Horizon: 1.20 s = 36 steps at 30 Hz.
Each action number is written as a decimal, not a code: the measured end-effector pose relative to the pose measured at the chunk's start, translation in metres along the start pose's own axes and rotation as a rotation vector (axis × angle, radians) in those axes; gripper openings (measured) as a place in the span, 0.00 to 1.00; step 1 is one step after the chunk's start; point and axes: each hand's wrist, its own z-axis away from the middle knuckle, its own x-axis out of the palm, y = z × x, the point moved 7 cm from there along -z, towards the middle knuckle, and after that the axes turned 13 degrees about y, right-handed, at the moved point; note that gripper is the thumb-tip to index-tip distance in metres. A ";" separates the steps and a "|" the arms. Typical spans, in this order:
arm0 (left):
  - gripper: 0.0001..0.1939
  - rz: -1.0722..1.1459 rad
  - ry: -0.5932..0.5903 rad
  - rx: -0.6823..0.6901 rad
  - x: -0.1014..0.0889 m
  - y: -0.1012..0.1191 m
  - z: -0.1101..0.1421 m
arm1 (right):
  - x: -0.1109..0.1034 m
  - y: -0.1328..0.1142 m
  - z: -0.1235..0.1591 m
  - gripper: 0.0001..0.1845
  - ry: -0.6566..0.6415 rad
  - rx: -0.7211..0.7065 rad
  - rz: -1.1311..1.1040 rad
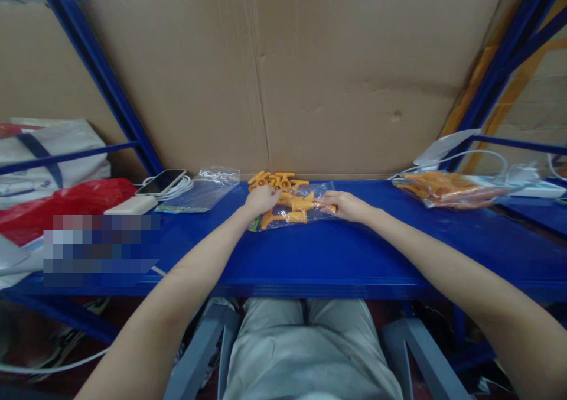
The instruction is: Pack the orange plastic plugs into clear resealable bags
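On the blue table lies a clear plastic bag (283, 224) with orange plastic pieces (296, 217) in it, some shaped like a cup with a handle. My left hand (263, 201) is closed at the bag's left side, its fingertips partly hidden. At the right end, my right hand (348, 205) has its fingers closed round the tip of an orange plastic piece (325, 206); whether bag film is also in the grip I cannot tell. Just behind the bag sits a small pile of loose orange pieces (283, 179).
A filled bag of orange pieces (443, 188) lies at the right. Toward the left are a flat clear bag (206, 190), a phone (162, 182) with a white cable, a white block (132, 205) and a red plastic bag (71, 207). Cardboard (332, 81) walls the back.
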 end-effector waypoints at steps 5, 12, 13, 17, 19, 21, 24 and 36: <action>0.33 0.019 0.027 0.021 -0.002 0.003 0.002 | 0.004 0.003 0.000 0.24 -0.015 0.049 -0.144; 0.29 0.013 0.030 0.025 -0.002 0.002 -0.001 | 0.007 0.017 0.002 0.16 -0.055 0.514 -0.593; 0.29 0.015 0.032 0.027 -0.002 0.002 -0.001 | 0.007 0.018 0.003 0.14 -0.032 0.577 -0.630; 0.28 0.034 0.033 0.026 -0.002 0.002 -0.001 | 0.009 0.020 0.004 0.06 0.104 0.744 -0.656; 0.27 0.049 0.024 0.023 -0.002 0.003 -0.001 | 0.010 0.025 0.008 0.07 0.175 0.866 -0.628; 0.26 0.064 0.024 0.022 -0.002 0.004 -0.001 | 0.012 0.029 0.013 0.11 0.218 0.990 -0.630; 0.25 0.126 -0.003 0.002 -0.001 0.006 0.000 | 0.016 0.027 0.016 0.14 0.181 1.098 -0.760; 0.25 0.620 -0.194 -0.085 0.014 0.021 0.012 | 0.027 0.025 0.020 0.12 0.045 1.143 -1.027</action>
